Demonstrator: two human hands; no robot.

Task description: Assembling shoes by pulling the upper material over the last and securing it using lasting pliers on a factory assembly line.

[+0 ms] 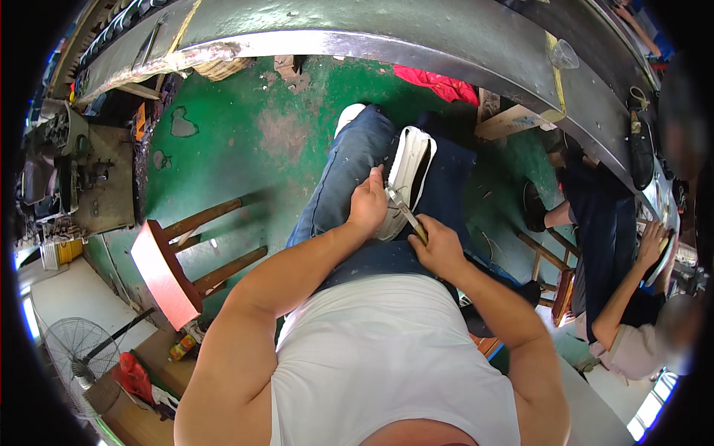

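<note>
Basically, in the head view everything hangs on how the white shoe [406,160] lies to your two hands: it rests over your jeans [343,175], its long axis running away from you, the far end leaning a little right. Your left hand [367,202] is the nearer, right beside the shoe's left edge, thumb pointing toward its far end; the fingers are hidden, so whether they are clamped on the shoe cannot be told. Your right hand [440,245] sits to the right of the shoe's near end, closed round the yellowish handle of a metal plier-like tool [402,207]. That tool slants across the shoe's near half, its head up and left, close to your left fingers; whether its tip bites anything is too small to tell. Both elbows are bent, forearms converging on the shoe.
</note>
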